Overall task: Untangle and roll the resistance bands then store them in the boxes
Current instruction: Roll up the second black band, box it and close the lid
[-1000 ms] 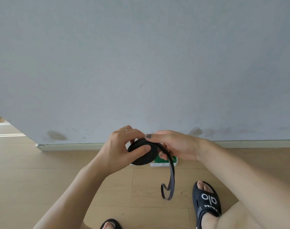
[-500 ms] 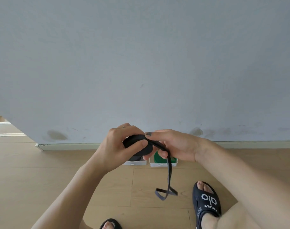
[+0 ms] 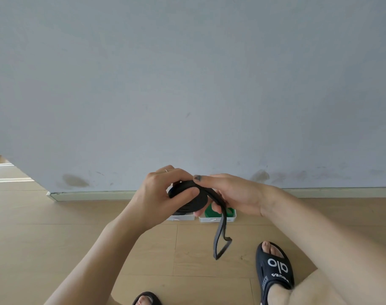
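Black resistance band (image 3: 188, 200), mostly wound into a flat coil, sits at the centre of the frame between two bare hands, above the floor. From the lower left, the left hand (image 3: 163, 194) curls round the coil, its thumb pressed across the coil's face and its fingers wrapped behind. From the lower right, the right hand (image 3: 234, 194) grips the loose strap where it leaves the coil, thumb on top and fingers curled beneath. The unrolled tail hangs down to a kinked loop at lower centre. Behind the hands, partly hidden by them, two small white boxes (image 3: 218, 219) stand side by side on the wooden floor (image 3: 55, 227) near the grey wall (image 3: 187, 84); the right one holds something green. Black sandals (image 3: 273, 271) show at lower right and bottom centre.
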